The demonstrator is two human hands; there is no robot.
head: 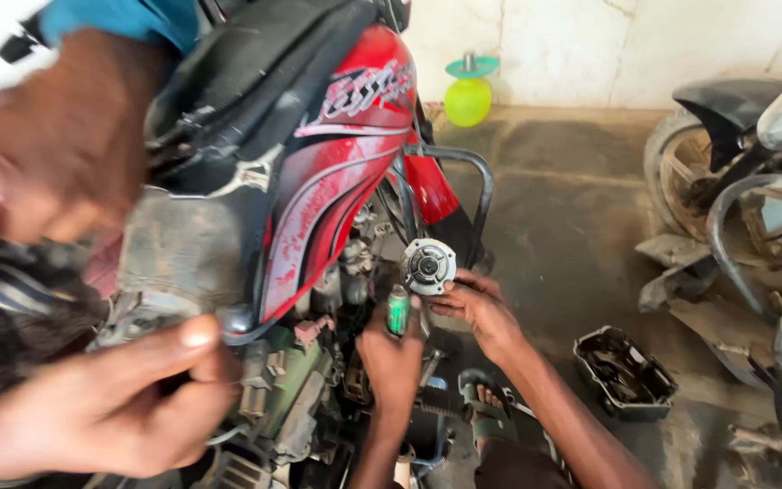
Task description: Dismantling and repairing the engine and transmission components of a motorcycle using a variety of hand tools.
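The person's left hand (110, 407) is curling close to the camera at lower left, its thumb pressing towards the bent fingers. It is too blurred to tell whether anything is pinched in that nearly closed grip. It is hovering just beside the grimy engine (287, 398) of the red and black motorbike (337, 172), below the tank. The right hand is not showing clearly; a blurred forearm with a blue sleeve (56, 136) is filling the upper left, and I cannot tell whose it is.

Further in, a co-worker's two hands are working at the engine's side. One hand (391, 358) is gripping a small green can (397, 311) upright, and the other (481, 308) is holding a round metal cover (428, 265) by its edge.

On the floor to the right, well apart, an open black tray (626, 373) is lying with dark parts inside. By the far wall a yellow-green pot with a teal lid (469, 91) is standing.
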